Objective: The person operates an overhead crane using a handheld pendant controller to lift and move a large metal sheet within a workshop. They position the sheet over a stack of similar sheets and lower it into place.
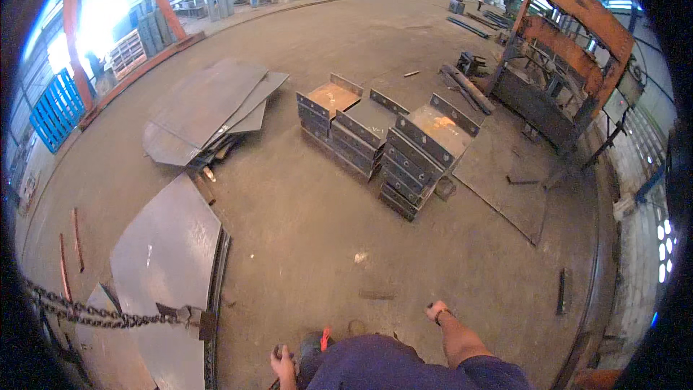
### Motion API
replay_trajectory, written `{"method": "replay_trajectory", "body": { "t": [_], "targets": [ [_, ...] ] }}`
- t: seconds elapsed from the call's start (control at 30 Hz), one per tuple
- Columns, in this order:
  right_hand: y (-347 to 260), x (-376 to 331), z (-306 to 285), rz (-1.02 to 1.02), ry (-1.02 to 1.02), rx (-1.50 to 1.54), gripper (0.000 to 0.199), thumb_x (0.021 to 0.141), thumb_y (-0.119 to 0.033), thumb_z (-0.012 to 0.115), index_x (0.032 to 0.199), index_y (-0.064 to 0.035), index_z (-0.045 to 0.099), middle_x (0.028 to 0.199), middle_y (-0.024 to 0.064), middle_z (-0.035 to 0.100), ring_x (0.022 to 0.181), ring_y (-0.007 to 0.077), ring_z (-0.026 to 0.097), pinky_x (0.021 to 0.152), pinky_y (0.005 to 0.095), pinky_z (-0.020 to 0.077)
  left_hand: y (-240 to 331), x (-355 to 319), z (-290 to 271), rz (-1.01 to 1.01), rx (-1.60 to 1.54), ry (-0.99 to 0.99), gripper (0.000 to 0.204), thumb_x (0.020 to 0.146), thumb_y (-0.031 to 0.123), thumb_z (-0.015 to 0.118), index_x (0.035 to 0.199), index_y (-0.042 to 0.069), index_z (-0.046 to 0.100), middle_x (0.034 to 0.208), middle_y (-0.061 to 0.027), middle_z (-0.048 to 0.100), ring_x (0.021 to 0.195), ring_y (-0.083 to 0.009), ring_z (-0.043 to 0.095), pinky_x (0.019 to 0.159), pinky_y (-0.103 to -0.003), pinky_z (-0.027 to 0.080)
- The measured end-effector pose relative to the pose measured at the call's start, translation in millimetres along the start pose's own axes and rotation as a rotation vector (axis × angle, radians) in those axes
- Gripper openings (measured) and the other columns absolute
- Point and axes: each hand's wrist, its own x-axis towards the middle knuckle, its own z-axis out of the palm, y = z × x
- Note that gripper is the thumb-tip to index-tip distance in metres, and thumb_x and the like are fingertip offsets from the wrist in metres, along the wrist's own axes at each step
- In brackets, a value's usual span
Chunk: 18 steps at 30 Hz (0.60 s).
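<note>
My left hand (284,365) hangs low beside my body, its fingers loosely curled and a little apart, with nothing visible in them. Just right of it a bright red item (325,338) shows by my dark trouser leg; what it is I cannot make out. My right hand (437,310) is held out ahead of my body, fingers folded in, a dark band on the wrist. No object shows in that hand. Bare floor lies beneath both hands. Nearest to the left hand are flat steel plates (170,245), with a lifting clamp (189,319) on a chain (86,312) at their edge.
Stacked steel beams (411,166) with bolt holes stand ahead. More steel plates (209,105) lie far left. An orange machine frame (570,50) rises at the right, a round bar (468,87) near it. Ahead of my right hand lies a thin plate (505,188).
</note>
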Motion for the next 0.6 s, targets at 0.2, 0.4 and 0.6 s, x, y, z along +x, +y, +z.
{"method": "replay_trajectory", "body": {
  "t": [0.2,0.4,0.6],
  "targets": [
    [-187.8,74.1,-77.7,-0.324,0.113,0.257,0.042,0.079,-0.035,0.062,0.110,-0.0071,0.066,0.113,0.0180,0.065,0.107,0.0337,0.061,0.091,0.0431,0.0490,-9.8,108.4,-9.2,-0.323,0.325,-0.008,0.052,0.085,0.032,0.068,0.127,0.006,0.050,0.088,-0.0107,0.063,0.071,-0.0198,0.063,0.051,-0.034,0.047],
    [-362.3,81.5,-113.8,-0.511,-0.045,0.113,0.046,0.080,-0.039,0.060,0.116,-0.0100,0.064,0.117,0.0160,0.064,0.109,0.0330,0.060,0.094,0.0414,0.0471,84.8,239.7,27.5,-0.376,0.614,-0.126,0.055,0.083,0.029,0.069,0.127,0.002,0.049,0.082,-0.0125,0.063,0.066,-0.0195,0.062,0.051,-0.035,0.047],
    [-445.1,112.6,-167.4,-0.364,-0.109,0.109,0.047,0.080,-0.039,0.062,0.118,-0.0121,0.065,0.116,0.0134,0.065,0.108,0.0306,0.061,0.095,0.0397,0.0470,221.0,420.2,92.6,-0.206,0.654,-0.165,0.059,0.080,0.025,0.071,0.126,-0.003,0.049,0.076,-0.0144,0.063,0.061,-0.0191,0.060,0.052,-0.036,0.048]
  ]
}}
